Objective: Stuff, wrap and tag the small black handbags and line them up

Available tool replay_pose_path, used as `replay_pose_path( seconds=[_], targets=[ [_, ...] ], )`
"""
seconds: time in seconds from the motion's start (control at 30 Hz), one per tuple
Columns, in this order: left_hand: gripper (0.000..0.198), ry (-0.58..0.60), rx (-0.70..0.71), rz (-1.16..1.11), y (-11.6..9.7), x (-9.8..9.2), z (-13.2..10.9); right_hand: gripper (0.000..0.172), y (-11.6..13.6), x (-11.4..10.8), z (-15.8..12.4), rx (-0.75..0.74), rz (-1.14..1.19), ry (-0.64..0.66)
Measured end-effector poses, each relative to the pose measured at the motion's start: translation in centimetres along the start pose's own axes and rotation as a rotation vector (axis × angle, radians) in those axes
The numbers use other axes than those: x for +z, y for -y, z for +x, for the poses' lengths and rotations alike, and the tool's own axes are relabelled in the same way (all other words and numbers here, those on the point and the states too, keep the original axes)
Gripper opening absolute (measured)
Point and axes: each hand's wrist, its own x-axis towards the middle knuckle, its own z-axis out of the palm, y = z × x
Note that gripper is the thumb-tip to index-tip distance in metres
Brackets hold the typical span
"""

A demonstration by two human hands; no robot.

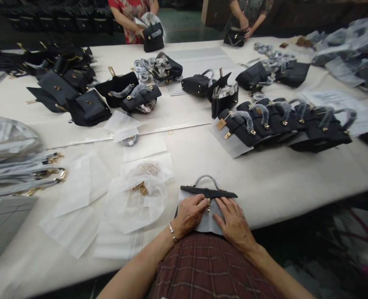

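A small black handbag (230,194) stands at the table's front edge, close against my body. Its top handle (207,177) is wrapped in clear film, and pale grey sheet (207,224) covers the front below the flap. My left hand (191,212) has its fingers bent together at the flap's edge, beside the gold clasp (208,202); the fingertips are partly hidden. On the other side of the clasp, my right hand (235,220) lies on the covered front, fingers stretched out and thumb apart.
Several black handbags (242,128) stand in a row at right. A clear plastic bag with tags (137,199) and white sheets (74,182) lie left, near wrapped straps (25,176). Across the table (184,145), two people handle black bags (153,37).
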Motion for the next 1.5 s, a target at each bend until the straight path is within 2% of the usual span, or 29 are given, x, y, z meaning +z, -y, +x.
replay_pose_path(
  seconds=[0.13, 0.23, 0.4, 0.47, 0.57, 0.63, 0.67, 0.73, 0.8, 0.97, 1.13, 1.23, 1.3, 1.37, 1.4, 1.43, 1.5],
  targets=[
    [0.020, -0.036, 0.009, -0.020, 0.0, 0.0, 0.0, 0.052, 0.1, -0.8, 0.7, 0.029, -0.050, 0.106],
    [0.019, -0.004, 0.053, 0.029, -0.1, -0.2, 0.2, 0.049, -1.3, -1.1, 1.6, -0.010, -0.032, 0.157],
    [0.018, 0.081, 0.113, 0.112, 0.0, -0.3, 0.0, 0.029, -5.8, -0.6, 1.8, -0.199, 0.187, 0.014],
    [0.020, 0.087, 0.128, 0.119, 0.1, -0.3, -0.3, 0.024, -7.0, -0.5, 1.4, -0.183, 0.213, -0.062],
    [0.020, 0.074, 0.143, 0.120, 0.3, -0.3, -0.6, 0.018, -7.4, -0.6, 0.8, -0.044, 0.211, -0.225],
    [0.020, 0.068, 0.144, 0.114, 0.4, -0.2, -0.7, 0.020, -7.2, -1.0, 0.5, 0.131, 0.235, -0.312],
    [0.020, 0.068, 0.144, 0.110, 0.4, -0.2, -0.7, 0.024, -7.0, -1.1, 0.4, 0.262, 0.295, -0.302],
    [0.018, 0.074, 0.143, 0.108, 0.4, -0.3, -0.7, 0.039, -6.8, -1.3, 0.6, 0.558, 0.500, -0.201],
    [0.017, 0.089, 0.142, 0.112, 0.3, -0.4, -0.5, 0.050, -6.6, -1.2, 1.1, 0.744, 0.699, -0.078],
    [0.017, 0.164, 0.147, 0.126, 0.2, -1.1, -0.2, 0.049, -7.3, -0.3, 2.3, 0.771, 0.837, -0.051],
    [0.015, 0.229, 0.194, 0.167, 0.0, -1.4, -0.2, 0.047, -8.0, -0.9, 2.8, 0.718, 0.808, -0.072],
    [0.015, 0.214, 0.217, 0.150, 0.1, -1.3, -0.4, 0.040, -7.0, -3.0, 3.1, 0.669, 0.659, -0.206],
    [0.015, 0.190, 0.211, 0.117, 0.1, -1.3, -0.4, 0.027, -5.2, -4.5, 3.2, 0.443, 0.521, -0.256],
    [0.017, 0.174, 0.196, 0.076, 0.1, -1.3, -0.5, 0.017, -2.8, -5.2, 3.4, 0.088, 0.443, -0.178],
    [0.018, 0.169, 0.190, 0.056, 0.1, -1.3, -0.5, 0.019, -1.7, -5.1, 3.4, -0.066, 0.434, -0.105],
    [0.018, 0.164, 0.185, 0.037, 0.1, -1.3, -0.6, 0.022, -0.7, -4.8, 3.4, -0.166, 0.441, -0.037],
    [0.020, 0.144, 0.174, 0.000, -0.1, -1.2, -0.7, 0.027, 0.6, -3.6, 3.3, -0.234, 0.439, 0.025]
  ],
)
